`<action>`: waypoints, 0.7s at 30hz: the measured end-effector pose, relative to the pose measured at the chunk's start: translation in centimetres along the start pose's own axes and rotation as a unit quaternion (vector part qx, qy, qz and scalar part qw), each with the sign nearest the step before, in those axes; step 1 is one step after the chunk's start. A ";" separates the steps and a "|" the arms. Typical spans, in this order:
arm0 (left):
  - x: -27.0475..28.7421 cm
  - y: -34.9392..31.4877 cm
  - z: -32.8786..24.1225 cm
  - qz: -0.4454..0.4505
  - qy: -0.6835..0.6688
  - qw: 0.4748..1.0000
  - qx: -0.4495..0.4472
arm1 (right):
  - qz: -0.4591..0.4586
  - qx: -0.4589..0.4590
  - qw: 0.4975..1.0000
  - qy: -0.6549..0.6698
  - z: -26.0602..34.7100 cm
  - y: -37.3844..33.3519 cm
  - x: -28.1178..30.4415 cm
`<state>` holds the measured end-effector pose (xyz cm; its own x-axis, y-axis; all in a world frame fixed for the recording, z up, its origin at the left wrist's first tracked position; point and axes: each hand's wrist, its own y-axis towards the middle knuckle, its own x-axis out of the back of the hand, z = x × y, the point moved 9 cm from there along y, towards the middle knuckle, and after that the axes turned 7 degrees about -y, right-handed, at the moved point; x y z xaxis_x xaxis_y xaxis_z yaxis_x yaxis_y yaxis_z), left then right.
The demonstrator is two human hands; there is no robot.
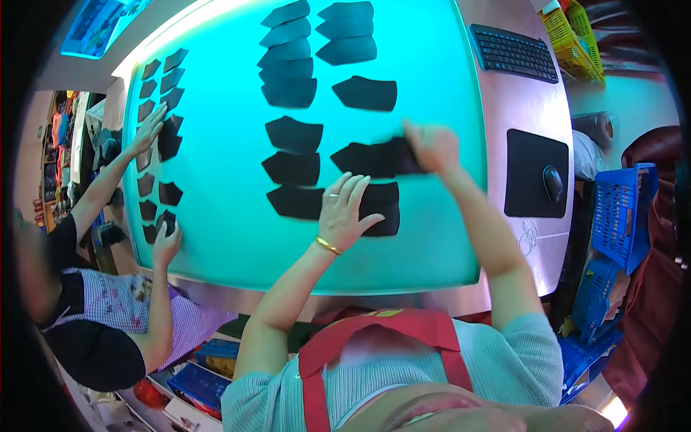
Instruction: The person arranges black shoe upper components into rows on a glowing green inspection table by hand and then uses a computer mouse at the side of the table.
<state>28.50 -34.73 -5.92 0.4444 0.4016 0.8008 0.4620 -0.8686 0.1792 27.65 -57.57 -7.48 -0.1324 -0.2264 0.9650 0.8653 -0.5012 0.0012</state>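
Flat black cut pieces, most with a pointed left end, lie in columns on a brightly lit turquoise tabletop [223, 216]; their material is unclear. My left hand [345, 216], with a ring and a gold bangle, rests with fingers spread, its thumb over one black piece [385, 209] and its palm beside another [295, 202]. My right hand [434, 147], slightly blurred, is closed on the right end of a dark piece [404, 154]. That piece overlaps or meets a pointed piece [354, 160] lying to its left; where one ends is hard to see.
At the left, a co-worker's hands [149, 129] touch smaller dark pieces [170, 124] in two columns. A keyboard [515, 54] and a mouse [552, 183] on a black pad [525, 165] occupy the right ledge. Blue baskets [620, 216] stand beyond it, a yellow basket [572, 36] farther back.
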 end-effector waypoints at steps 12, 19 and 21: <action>-4.9 -0.7 2.9 0.154 0.115 0.981 0.031 | 0.040 -0.127 0.980 -0.149 -9.7 32.5 0.3; -5.2 0.0 2.7 0.158 0.110 0.981 0.035 | -0.119 -0.056 0.981 -0.141 -10.1 20.7 -3.4; -4.6 0.0 2.2 0.125 0.107 0.986 0.016 | -0.150 -0.039 0.976 -0.154 -9.2 12.5 -5.1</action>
<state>28.16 -35.93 -10.87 0.3773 0.1028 0.9204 0.3846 -0.9215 -0.0548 34.68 -70.37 -14.85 -0.2134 0.1958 0.9571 0.7685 -0.5713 0.2882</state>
